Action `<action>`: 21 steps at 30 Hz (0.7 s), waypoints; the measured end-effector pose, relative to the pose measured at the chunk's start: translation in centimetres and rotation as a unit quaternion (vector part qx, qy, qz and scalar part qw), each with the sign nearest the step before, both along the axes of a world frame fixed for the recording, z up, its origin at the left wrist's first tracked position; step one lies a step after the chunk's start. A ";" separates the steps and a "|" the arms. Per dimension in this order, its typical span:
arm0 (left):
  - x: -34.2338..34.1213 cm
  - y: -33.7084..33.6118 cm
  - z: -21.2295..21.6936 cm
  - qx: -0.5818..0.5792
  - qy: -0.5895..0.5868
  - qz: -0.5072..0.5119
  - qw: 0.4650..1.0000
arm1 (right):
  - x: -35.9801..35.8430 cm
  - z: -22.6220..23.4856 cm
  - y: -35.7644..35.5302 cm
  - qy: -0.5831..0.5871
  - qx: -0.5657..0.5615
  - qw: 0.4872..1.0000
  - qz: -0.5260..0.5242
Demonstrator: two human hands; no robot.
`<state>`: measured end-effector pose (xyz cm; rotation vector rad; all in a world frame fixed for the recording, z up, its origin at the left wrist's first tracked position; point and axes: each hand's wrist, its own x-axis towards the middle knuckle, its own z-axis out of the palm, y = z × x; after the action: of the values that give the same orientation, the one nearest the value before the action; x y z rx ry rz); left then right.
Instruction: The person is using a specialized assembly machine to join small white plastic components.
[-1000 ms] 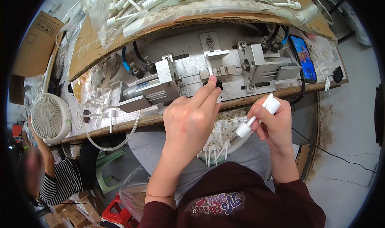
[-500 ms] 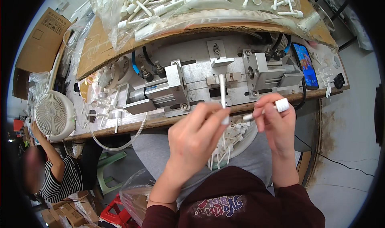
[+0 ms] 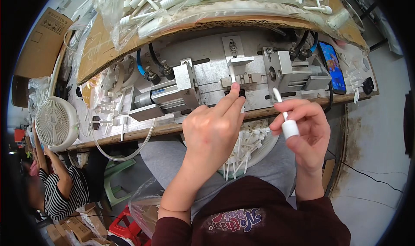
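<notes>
My left hand (image 3: 212,133) reaches up to the metal press fixture (image 3: 242,68) on the bench. Its fingertips pinch the lower end of a thin white plastic stick (image 3: 233,75) that lies in the fixture's middle slot. My right hand (image 3: 304,129) hovers just in front of the bench edge, to the right. It holds a white capped piece (image 3: 288,127) with its thin tube pointing up and its round cap down. A white bowl (image 3: 266,151) full of the same white sticks rests on my lap under both hands.
A clear bag of white plastic parts (image 3: 181,4) lies on cardboard behind the fixture. A phone (image 3: 333,66) rests at the right, a small white fan (image 3: 56,123) at the left. Another person in a striped shirt (image 3: 60,194) sits at the lower left.
My left hand drew back toward the bowl, then went up to the fixture slot again. My right hand turned its piece, so the cap now points down.
</notes>
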<state>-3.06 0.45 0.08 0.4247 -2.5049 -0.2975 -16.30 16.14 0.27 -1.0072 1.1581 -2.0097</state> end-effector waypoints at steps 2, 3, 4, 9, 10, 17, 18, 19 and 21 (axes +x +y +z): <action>0.0 0.3 0.2 0.010 -0.008 0.020 1.000 | -0.1 0.0 0.0 0.108 0.036 0.993 -0.023; 0.0 0.4 0.2 0.015 -0.012 0.029 0.999 | -0.2 0.0 0.0 0.161 0.054 0.985 -0.035; 0.0 0.4 0.2 0.014 -0.013 0.029 0.999 | 0.2 0.3 -0.2 0.211 0.075 0.971 -0.082; 0.1 0.1 -0.1 0.031 0.012 0.020 0.999 | 0.4 0.9 -0.8 0.433 0.096 0.883 -0.154; 0.1 0.0 -0.3 0.029 0.017 0.011 0.999 | 0.5 0.8 -1.0 0.446 0.098 0.876 -0.155; 2.5 0.2 0.3 0.114 -0.016 -0.072 0.991 | -0.5 0.3 -3.0 0.532 0.107 0.825 -0.159; 3.1 0.6 0.4 0.143 -0.037 -0.094 0.985 | -0.8 -0.1 -3.3 0.555 0.101 0.810 -0.158; 3.8 1.1 0.3 0.176 -0.059 -0.117 0.976 | -0.6 -0.1 -3.5 0.574 0.110 0.798 -0.144; 4.7 1.8 -0.3 0.242 -0.103 -0.163 0.951 | -0.1 -0.3 -3.8 0.611 0.130 0.772 -0.117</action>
<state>1.68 2.25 -0.25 0.2328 -2.6890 -1.0602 -16.40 12.29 -0.06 -2.1949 2.1893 -1.0934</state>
